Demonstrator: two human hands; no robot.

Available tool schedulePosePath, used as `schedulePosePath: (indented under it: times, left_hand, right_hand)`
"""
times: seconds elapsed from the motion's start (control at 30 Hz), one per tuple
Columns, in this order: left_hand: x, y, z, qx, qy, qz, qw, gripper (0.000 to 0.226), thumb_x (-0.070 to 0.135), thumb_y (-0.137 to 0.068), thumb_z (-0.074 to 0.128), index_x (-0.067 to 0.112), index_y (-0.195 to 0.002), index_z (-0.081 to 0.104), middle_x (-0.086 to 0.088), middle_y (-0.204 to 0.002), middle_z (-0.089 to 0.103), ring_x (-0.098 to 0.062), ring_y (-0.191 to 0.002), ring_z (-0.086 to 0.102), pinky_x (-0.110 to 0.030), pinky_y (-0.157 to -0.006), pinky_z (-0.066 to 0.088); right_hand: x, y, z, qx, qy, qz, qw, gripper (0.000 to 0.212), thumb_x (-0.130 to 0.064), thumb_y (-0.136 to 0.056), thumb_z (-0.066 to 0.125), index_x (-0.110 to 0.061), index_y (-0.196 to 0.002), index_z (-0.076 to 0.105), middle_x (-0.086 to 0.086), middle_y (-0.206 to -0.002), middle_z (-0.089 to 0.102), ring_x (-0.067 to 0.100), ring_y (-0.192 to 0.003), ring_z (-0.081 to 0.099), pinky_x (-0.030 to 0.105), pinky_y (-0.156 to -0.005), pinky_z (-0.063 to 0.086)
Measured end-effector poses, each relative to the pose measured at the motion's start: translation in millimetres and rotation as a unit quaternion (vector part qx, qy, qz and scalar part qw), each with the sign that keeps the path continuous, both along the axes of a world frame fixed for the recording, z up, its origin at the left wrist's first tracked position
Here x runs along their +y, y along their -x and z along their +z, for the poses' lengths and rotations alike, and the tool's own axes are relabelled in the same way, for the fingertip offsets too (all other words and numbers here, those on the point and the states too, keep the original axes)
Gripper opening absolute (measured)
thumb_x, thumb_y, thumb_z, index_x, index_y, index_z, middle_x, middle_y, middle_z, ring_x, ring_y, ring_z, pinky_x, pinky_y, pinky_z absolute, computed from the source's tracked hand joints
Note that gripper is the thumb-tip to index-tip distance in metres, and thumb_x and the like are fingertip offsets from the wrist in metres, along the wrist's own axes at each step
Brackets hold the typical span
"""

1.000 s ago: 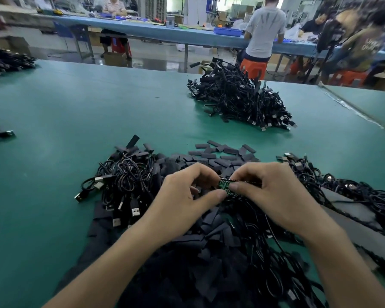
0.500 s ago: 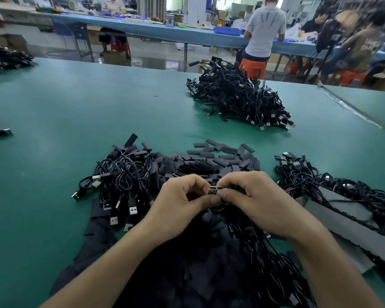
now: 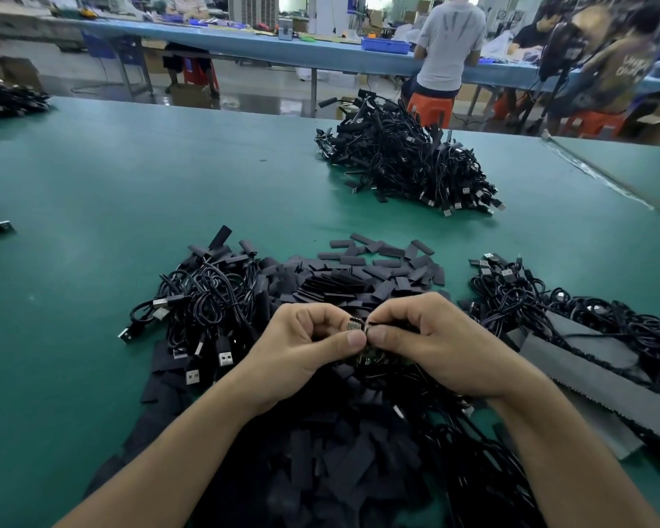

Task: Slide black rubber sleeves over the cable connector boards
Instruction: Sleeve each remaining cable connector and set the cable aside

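Observation:
My left hand (image 3: 305, 348) and my right hand (image 3: 435, 344) meet thumb to thumb over a heap of flat black rubber sleeves (image 3: 359, 283). Between the fingertips sits a small green connector board (image 3: 355, 325); my left hand pinches it. My right hand pinches a black sleeve (image 3: 374, 322) at the board's right end, with most of the sleeve hidden under the fingers. A few more green boards (image 3: 374, 358) peek out just below the thumbs. Black cables with USB plugs (image 3: 206, 310) lie to the left of my hands.
A big pile of sleeved cables (image 3: 404, 161) lies at the far middle of the green table (image 3: 92, 184). More cables (image 3: 587, 318) and grey foam strips (image 3: 595, 383) lie at the right. People work at a blue bench (image 3: 321, 51) behind.
Both hands have drawn closer to me and closer together. Less of the green board shows between the fingertips than a second ago.

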State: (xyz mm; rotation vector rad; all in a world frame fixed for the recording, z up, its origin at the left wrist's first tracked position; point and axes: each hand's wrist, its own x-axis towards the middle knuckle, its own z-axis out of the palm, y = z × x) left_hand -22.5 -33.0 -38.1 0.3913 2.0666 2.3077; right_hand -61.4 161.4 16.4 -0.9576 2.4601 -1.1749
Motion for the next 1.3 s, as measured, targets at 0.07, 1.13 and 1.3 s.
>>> schedulePosePath:
  times: [0.07, 1.13, 1.3]
  left_hand:
    - [0.9, -0.2, 0.8, 0.001, -0.010, 0.030, 1.000, 0.014, 0.025, -0.079, 0.080, 0.014, -0.074, 0.072, -0.003, -0.073, 0.069, -0.011, -0.067, 0.059, -0.016, -0.064, 0.048]
    - [-24.2, 4.8, 26.1, 0.072, 0.334, 0.125, 0.931, 0.018, 0.024, -0.101, 0.057, 0.036, -0.098, 0.069, 0.011, -0.068, 0.070, -0.007, -0.052, 0.062, -0.024, -0.059, 0.054]
    - [-19.9, 5.3, 13.2, 0.044, 0.416, 0.137, 0.898, 0.017, 0.032, -0.102, 0.051, 0.039, -0.107, 0.065, 0.023, -0.071, 0.068, -0.001, -0.056, 0.063, -0.038, -0.072, 0.057]
  right_hand:
    - [0.7, -1.4, 3.4, 0.003, -0.006, -0.026, 1.000, 0.012, -0.027, -0.095, 0.064, -0.027, -0.086, 0.072, -0.002, -0.076, 0.068, 0.006, -0.068, 0.057, 0.036, -0.069, 0.049]
    - [-18.8, -5.0, -38.2, 0.184, -0.236, -0.111, 0.948, 0.053, -0.056, -0.096, 0.046, -0.037, -0.145, 0.038, -0.010, -0.122, 0.048, 0.016, -0.120, 0.047, 0.033, -0.095, 0.046]
    - [-18.7, -1.5, -44.4, 0.174, -0.192, -0.136, 0.956, 0.044, -0.051, -0.095, 0.054, -0.040, -0.137, 0.048, -0.015, -0.106, 0.055, 0.012, -0.106, 0.054, 0.032, -0.090, 0.047]
